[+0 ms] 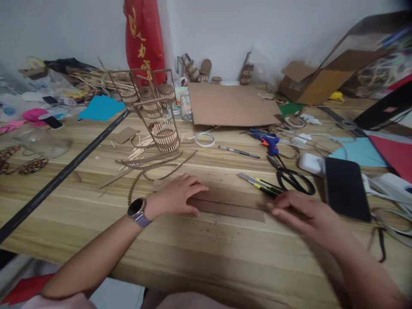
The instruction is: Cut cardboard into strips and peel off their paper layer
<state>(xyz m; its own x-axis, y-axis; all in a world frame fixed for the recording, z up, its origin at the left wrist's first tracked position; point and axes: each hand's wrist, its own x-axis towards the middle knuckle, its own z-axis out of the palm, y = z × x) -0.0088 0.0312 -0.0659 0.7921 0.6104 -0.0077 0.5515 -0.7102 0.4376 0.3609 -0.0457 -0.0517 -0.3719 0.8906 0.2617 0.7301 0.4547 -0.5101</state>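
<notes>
My left hand (pixel 182 195), with a watch on its wrist, lies with fingers spread at the left part of some flat brown cardboard strips (pixel 233 210). Thumb and forefinger are apart, and the strips' left ends are partly hidden under the hand. At the right end of the strips is my right hand (pixel 309 216), thumb and fingers drawn together and slightly blurred. Whatever they pinch, if anything, I cannot make out. Just beyond that hand lies a yellow and black utility knife (pixel 260 185), its blade out and pointing left. Black-handled scissors (pixel 294 178) rest behind it.
Ridged cardboard strips (pixel 154 162) curl left of centre, before a small stick basket (pixel 165 137). A pen (pixel 239 151), a tape roll (pixel 204 139) and a blue glue gun (pixel 269 142) lie farther back. At right is a phone (pixel 347 189); a cardboard sheet (pixel 231 103) stands behind.
</notes>
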